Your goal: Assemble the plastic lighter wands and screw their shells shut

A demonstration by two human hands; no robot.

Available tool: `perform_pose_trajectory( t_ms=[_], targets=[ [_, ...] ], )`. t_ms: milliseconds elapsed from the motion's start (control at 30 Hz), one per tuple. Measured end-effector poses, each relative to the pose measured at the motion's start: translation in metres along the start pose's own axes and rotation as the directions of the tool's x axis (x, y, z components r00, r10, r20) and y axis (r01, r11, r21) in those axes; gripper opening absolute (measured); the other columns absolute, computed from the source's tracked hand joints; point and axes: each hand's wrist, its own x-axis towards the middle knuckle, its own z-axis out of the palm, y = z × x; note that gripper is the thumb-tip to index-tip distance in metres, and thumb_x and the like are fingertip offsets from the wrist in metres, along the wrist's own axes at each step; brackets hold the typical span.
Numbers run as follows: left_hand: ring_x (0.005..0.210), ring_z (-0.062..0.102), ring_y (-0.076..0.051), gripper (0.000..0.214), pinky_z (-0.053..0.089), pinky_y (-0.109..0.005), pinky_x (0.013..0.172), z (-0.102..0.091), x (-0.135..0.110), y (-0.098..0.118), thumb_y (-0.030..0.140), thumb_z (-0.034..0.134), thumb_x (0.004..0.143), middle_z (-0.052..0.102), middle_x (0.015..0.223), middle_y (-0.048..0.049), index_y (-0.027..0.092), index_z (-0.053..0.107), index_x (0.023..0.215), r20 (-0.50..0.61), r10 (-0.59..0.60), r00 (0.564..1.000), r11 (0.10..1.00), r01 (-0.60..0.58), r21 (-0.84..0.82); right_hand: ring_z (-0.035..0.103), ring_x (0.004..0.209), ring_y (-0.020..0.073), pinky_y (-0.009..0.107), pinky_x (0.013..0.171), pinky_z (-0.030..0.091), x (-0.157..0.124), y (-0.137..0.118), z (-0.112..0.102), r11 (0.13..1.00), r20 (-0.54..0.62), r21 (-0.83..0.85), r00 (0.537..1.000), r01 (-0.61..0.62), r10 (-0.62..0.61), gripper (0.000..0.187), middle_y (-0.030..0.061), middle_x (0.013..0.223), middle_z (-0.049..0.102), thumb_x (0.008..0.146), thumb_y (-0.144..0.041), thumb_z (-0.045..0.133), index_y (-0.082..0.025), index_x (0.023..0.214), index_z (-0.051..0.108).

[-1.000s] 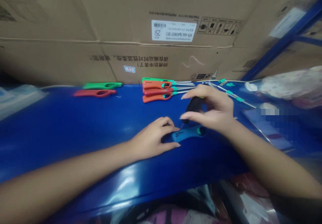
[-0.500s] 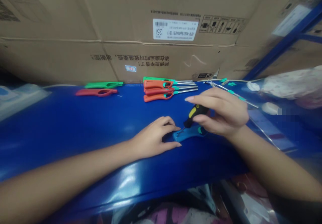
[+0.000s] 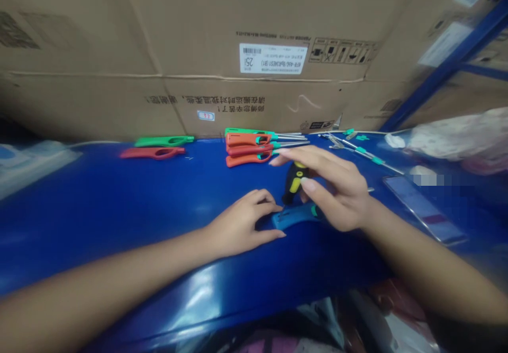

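Note:
My right hand (image 3: 337, 189) is closed on a short black and yellow screwdriver (image 3: 295, 183), held nearly upright. Its tip meets the left end of a blue gas lighter (image 3: 293, 216) lying on the blue table. My left hand (image 3: 246, 220) grips that same end, fingers on the far side and thumb on the near side. The lighter's right part, with a teal piece, runs under my right hand and is partly hidden. Beyond my hands lies a stack of orange, red and green lighters (image 3: 246, 152) with metal barrels.
Green (image 3: 164, 141) and red lighter casings (image 3: 146, 153) lie at the back left. Loose metal rods with teal parts (image 3: 363, 154) lie at the back right, near a phone (image 3: 426, 210). A large cardboard box (image 3: 190, 35) stands along the back edge.
My right hand has shifted left, and the screwdriver has gone from leaning right to nearly upright. My left hand stays at the blue lighter. The view has tilted up slightly.

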Motion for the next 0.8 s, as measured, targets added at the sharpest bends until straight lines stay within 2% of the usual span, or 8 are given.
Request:
perform_pose_trajectory(
  t_ms=[100, 200, 300, 400, 467, 600, 700, 800],
  targets=[
    [0.108, 0.058, -0.024, 0.042, 0.05, -0.04, 0.098, 0.0, 0.0, 0.001, 0.045, 0.072, 0.088, 0.062, 0.114, -0.0098, 0.019, 0.068, 0.12, -0.004, 0.001, 1.0, 1.0, -0.001, -0.009, 0.068, 0.082, 0.0176, 0.03, 0.065, 0.058, 0.0, -0.002, 0.001, 0.995, -0.032, 0.085, 0.998, -0.056, 0.059, 0.03, 0.0064, 0.099, 0.071, 0.096, -0.027, 0.058, -0.023, 0.125, 0.064],
    [0.106, 0.059, -0.024, 0.042, 0.051, -0.039, 0.097, -0.001, 0.0, 0.002, 0.045, 0.072, 0.088, 0.062, 0.112, -0.0092, 0.02, 0.068, 0.12, 0.001, -0.005, 1.0, 1.0, 0.005, -0.01, 0.059, 0.063, 0.0145, 0.026, 0.054, 0.051, -0.002, 0.005, -0.002, 0.98, -0.129, -0.174, 0.984, 0.098, -0.121, 0.03, 0.0013, 0.077, 0.065, 0.084, -0.033, 0.077, -0.025, 0.111, 0.069],
    [0.103, 0.059, -0.023, 0.041, 0.052, -0.038, 0.095, -0.003, 0.0, 0.003, 0.045, 0.073, 0.087, 0.061, 0.108, -0.0084, 0.019, 0.068, 0.119, 0.014, -0.017, 1.0, 1.0, 0.017, -0.008, 0.065, 0.071, 0.0176, 0.029, 0.057, 0.053, -0.003, 0.008, -0.006, 0.923, -0.057, -0.296, 0.96, 0.247, -0.275, 0.028, 0.0061, 0.087, 0.069, 0.093, -0.033, 0.064, -0.024, 0.119, 0.067],
    [0.106, 0.059, -0.024, 0.04, 0.05, -0.038, 0.098, -0.004, 0.0, 0.004, 0.044, 0.073, 0.087, 0.062, 0.111, -0.0089, 0.019, 0.068, 0.118, 0.016, -0.02, 1.0, 1.0, 0.02, -0.013, 0.069, 0.096, 0.0196, 0.031, 0.072, 0.058, 0.0, 0.0, -0.003, 0.986, 0.001, -0.079, 0.989, 0.147, -0.147, 0.033, 0.0115, 0.109, 0.07, 0.1, -0.018, 0.043, -0.02, 0.126, 0.063],
    [0.106, 0.059, -0.024, 0.042, 0.05, -0.039, 0.098, -0.003, 0.0, 0.004, 0.045, 0.073, 0.087, 0.061, 0.112, -0.0092, 0.019, 0.068, 0.12, 0.012, -0.015, 1.0, 1.0, 0.015, -0.011, 0.069, 0.088, 0.0173, 0.03, 0.07, 0.058, 0.003, -0.006, -0.001, 0.998, -0.021, 0.047, 0.998, 0.052, -0.052, 0.028, 0.0084, 0.1, 0.071, 0.099, -0.018, 0.047, -0.021, 0.12, 0.066],
    [0.103, 0.059, -0.023, 0.043, 0.051, -0.038, 0.095, -0.002, 0.0, 0.002, 0.045, 0.073, 0.087, 0.061, 0.108, -0.0086, 0.018, 0.068, 0.12, 0.008, -0.012, 1.0, 1.0, 0.012, -0.021, 0.061, 0.06, 0.0144, 0.026, 0.052, 0.052, 0.002, -0.01, -0.004, 0.975, -0.102, -0.179, 0.983, 0.131, -0.15, 0.026, 0.0016, 0.073, 0.067, 0.086, -0.028, 0.075, -0.025, 0.111, 0.07],
    [0.107, 0.058, -0.024, 0.041, 0.049, -0.039, 0.099, -0.002, 0.0, 0.002, 0.044, 0.072, 0.088, 0.061, 0.112, -0.0086, 0.021, 0.067, 0.121, 0.019, -0.012, 1.0, 0.999, 0.013, -0.031, 0.07, 0.079, 0.0189, 0.03, 0.064, 0.057, 0.001, -0.013, -0.006, 0.96, -0.044, -0.214, 0.98, 0.18, -0.194, 0.029, 0.0077, 0.094, 0.074, 0.094, -0.024, 0.061, -0.024, 0.122, 0.067],
    [0.108, 0.057, -0.024, 0.041, 0.049, -0.04, 0.099, -0.002, 0.0, 0.001, 0.044, 0.072, 0.088, 0.061, 0.114, -0.0089, 0.02, 0.067, 0.121, 0.011, 0.0, 1.0, 1.0, 0.0, -0.023, 0.071, 0.093, 0.0198, 0.033, 0.073, 0.06, 0.003, -0.017, -0.003, 0.999, -0.032, -0.008, 0.998, 0.048, -0.049, 0.032, 0.009, 0.107, 0.073, 0.1, -0.019, 0.046, -0.023, 0.125, 0.065]
  ],
)
